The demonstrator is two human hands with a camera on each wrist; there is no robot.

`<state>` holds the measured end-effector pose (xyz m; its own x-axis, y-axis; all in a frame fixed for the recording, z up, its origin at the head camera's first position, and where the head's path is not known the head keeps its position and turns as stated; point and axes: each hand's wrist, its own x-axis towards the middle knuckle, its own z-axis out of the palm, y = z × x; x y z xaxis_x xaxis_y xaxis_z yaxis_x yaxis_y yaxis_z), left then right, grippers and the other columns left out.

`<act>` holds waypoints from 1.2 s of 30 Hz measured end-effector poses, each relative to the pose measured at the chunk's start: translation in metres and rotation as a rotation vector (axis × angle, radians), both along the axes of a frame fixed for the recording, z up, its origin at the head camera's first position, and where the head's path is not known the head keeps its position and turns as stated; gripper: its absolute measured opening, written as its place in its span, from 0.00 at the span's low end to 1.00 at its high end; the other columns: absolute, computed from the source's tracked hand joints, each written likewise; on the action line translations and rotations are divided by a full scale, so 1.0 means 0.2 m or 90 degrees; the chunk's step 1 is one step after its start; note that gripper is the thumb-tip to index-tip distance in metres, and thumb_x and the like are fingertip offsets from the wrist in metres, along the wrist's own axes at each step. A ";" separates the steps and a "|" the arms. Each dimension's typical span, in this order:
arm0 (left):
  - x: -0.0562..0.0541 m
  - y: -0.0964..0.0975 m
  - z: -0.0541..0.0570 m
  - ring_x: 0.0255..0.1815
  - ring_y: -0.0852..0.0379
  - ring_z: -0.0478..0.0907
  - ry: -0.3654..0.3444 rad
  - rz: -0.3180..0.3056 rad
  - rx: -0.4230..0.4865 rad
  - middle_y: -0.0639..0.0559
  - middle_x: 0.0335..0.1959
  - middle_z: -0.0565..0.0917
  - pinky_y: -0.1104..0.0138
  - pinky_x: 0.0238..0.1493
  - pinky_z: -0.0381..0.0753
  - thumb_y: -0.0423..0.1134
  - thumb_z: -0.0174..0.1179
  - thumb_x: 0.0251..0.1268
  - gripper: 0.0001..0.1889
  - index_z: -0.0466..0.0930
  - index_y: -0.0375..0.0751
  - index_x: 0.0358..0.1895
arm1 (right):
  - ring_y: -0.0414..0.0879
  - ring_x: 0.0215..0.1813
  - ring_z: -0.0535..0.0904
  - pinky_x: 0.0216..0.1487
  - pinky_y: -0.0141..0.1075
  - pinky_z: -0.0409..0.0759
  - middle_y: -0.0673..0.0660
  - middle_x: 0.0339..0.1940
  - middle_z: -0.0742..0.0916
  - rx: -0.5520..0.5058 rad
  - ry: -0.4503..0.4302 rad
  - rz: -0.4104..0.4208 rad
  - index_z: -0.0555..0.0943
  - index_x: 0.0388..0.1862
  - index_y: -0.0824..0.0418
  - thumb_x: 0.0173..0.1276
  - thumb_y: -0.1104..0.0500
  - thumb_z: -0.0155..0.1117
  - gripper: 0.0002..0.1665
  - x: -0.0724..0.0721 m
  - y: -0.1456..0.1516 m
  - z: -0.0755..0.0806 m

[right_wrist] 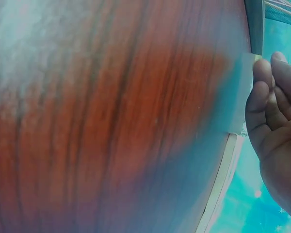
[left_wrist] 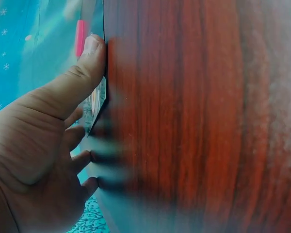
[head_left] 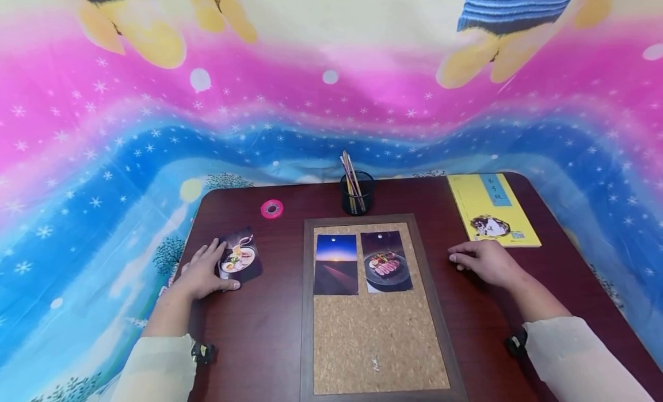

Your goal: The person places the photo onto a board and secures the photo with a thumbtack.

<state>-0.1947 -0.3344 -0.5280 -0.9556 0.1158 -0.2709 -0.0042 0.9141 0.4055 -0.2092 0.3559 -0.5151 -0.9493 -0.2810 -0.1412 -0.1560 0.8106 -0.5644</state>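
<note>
My left hand (head_left: 204, 270) lies on the left side of the table, fingers spread around a picture card of a ramen bowl (head_left: 240, 261). Its thumb reaches along the card's near edge while the fingertips touch its left side. In the left wrist view the thumb (left_wrist: 85, 68) overlaps the card's edge. To the right of the cork board (head_left: 380, 333), my right hand (head_left: 489, 261) rests low over the table with loosely curled fingers and nothing seen in them. A sunset road card (head_left: 335, 269) and a steak plate card (head_left: 388, 266) hang side by side on the board, each pinned at its top.
Small whitish bits (head_left: 375, 363) lie on the board's lower part. Behind the board stands a black mesh cup (head_left: 357, 197) with pencils. A pink tape roll (head_left: 271, 209) lies at the back left, a yellow book (head_left: 492, 212) at the back right. A printed cloth surrounds the table.
</note>
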 end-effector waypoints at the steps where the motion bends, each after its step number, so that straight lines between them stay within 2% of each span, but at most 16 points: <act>1: 0.00 0.00 0.00 0.81 0.26 0.37 -0.002 0.001 -0.001 0.33 0.85 0.45 0.21 0.65 0.42 0.68 0.76 0.47 0.67 0.47 0.41 0.85 | 0.45 0.33 0.83 0.31 0.36 0.79 0.45 0.33 0.89 0.000 0.000 0.000 0.88 0.58 0.57 0.78 0.54 0.65 0.15 0.00 0.00 0.00; 11: 0.01 0.01 0.00 0.82 0.27 0.39 0.014 -0.002 -0.014 0.35 0.84 0.49 0.21 0.65 0.44 0.69 0.75 0.47 0.65 0.51 0.42 0.84 | 0.43 0.34 0.84 0.33 0.35 0.81 0.45 0.38 0.91 0.007 0.015 0.002 0.88 0.59 0.55 0.76 0.54 0.67 0.16 0.00 -0.01 -0.02; 18: 0.02 0.03 0.00 0.82 0.28 0.41 0.009 0.022 -0.013 0.34 0.83 0.51 0.22 0.67 0.46 0.68 0.77 0.46 0.67 0.48 0.40 0.84 | 0.44 0.33 0.84 0.30 0.35 0.78 0.45 0.32 0.90 -0.013 -0.007 -0.007 0.88 0.58 0.56 0.77 0.53 0.66 0.16 0.01 -0.04 -0.02; 24: 0.01 0.06 0.02 0.82 0.28 0.41 -0.001 0.020 -0.013 0.34 0.83 0.52 0.23 0.68 0.47 0.65 0.76 0.51 0.64 0.49 0.39 0.84 | 0.42 0.33 0.85 0.32 0.35 0.80 0.44 0.33 0.90 -0.012 0.007 -0.009 0.89 0.56 0.55 0.77 0.52 0.67 0.14 0.02 -0.04 -0.02; 30: 0.02 0.06 0.00 0.82 0.27 0.43 -0.002 0.035 -0.006 0.32 0.82 0.54 0.25 0.69 0.51 0.66 0.75 0.52 0.63 0.50 0.41 0.84 | 0.43 0.33 0.84 0.32 0.35 0.80 0.44 0.33 0.90 -0.011 0.008 -0.011 0.89 0.55 0.55 0.76 0.53 0.68 0.14 0.03 -0.04 -0.02; 36: 0.04 0.06 -0.02 0.79 0.24 0.49 0.040 0.054 0.010 0.26 0.79 0.58 0.25 0.67 0.54 0.68 0.77 0.48 0.66 0.50 0.40 0.84 | 0.44 0.32 0.84 0.31 0.36 0.78 0.45 0.30 0.89 -0.022 0.004 -0.012 0.89 0.53 0.53 0.75 0.48 0.67 0.15 0.05 -0.04 0.00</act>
